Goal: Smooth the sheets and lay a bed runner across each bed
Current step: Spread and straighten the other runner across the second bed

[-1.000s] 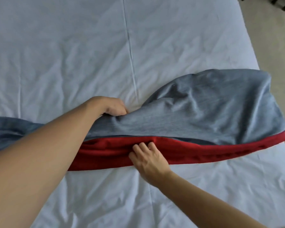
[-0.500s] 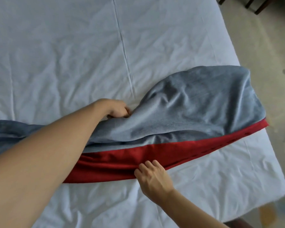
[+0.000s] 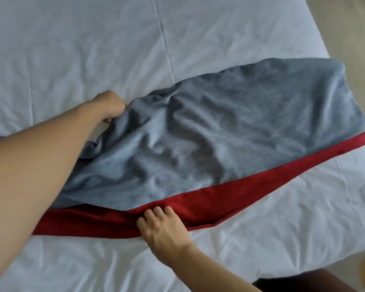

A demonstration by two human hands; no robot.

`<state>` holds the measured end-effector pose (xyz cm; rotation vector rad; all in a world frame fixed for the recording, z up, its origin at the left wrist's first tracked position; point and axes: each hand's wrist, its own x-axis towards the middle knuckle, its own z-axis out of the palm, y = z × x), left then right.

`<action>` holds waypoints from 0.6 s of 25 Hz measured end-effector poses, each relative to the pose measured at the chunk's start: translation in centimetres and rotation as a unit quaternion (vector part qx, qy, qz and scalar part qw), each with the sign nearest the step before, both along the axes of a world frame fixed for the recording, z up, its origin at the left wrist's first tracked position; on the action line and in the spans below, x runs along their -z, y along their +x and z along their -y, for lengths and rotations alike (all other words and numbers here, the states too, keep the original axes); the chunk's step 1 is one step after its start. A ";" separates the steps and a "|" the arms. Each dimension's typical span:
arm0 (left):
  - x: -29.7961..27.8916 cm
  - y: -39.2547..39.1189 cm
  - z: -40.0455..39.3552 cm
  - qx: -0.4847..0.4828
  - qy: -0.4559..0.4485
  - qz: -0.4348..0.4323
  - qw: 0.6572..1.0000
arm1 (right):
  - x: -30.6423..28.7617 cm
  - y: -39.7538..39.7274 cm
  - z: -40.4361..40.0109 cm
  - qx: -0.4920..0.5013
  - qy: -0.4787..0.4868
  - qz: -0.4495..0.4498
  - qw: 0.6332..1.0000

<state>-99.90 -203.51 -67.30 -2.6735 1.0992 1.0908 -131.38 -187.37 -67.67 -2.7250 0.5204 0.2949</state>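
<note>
**Me:** Runner (image 3: 230,131) is on the bed, lying slantwise across the white sheet (image 3: 93,49). Grey face up, red band along my near edge, right end reaching the bed's right side. Bunched and rumpled in the middle, left part hidden under my forearm.

**Peer:** Grip state?

**Me:** Left hand (image 3: 111,106) is fisted on the far grey edge, fingers curled into the cloth. Right hand (image 3: 164,230) sits at the red hem; fingertips lie on top of the red, thumb not visible, so I read it as pinching the hem but can't fully confirm.

**Peer:** Step?

**Me:** Spreading the runner, I'd say. It's down but not square or flat.

**Peer:** Next?

**Me:** Probably pull the far edge away from me to open the full width, hold the red hem as anchor, then swing the runner straight across the bed. Soft cloth, so it'll drag the sheet if I pull hard. Sheet is already creased beside the runner.

**Peer:** Containers?

**Me:** None in view. Beyond the bed only floor (image 3: 350,28) and a dark wooden corner (image 3: 303,283) at bottom right.
</note>
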 end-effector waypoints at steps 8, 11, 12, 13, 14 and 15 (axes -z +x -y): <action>-0.6 -1.2 -4.8 0.110 0.063 -0.229 0.965 | -0.5 4.7 -5.6 0.024 0.012 -0.015 1.000; -0.5 -1.4 -6.6 0.118 0.147 -0.315 0.930 | 0.2 10.6 -8.3 0.032 -0.005 0.004 0.999; -0.6 -1.1 -7.1 0.118 0.200 -0.341 0.911 | 0.4 12.0 -9.0 0.037 -0.005 0.010 0.999; -1.0 -0.9 -7.3 0.115 0.247 -0.360 0.892 | 0.8 12.9 -9.6 0.047 -0.012 0.015 0.999; -1.0 -0.3 -7.1 0.112 0.273 -0.368 0.882 | 1.1 13.6 -9.9 0.061 -0.022 0.016 0.998; -1.3 0.1 -7.0 0.115 0.280 -0.374 0.877 | 1.4 14.1 -10.1 0.076 -0.028 0.018 0.997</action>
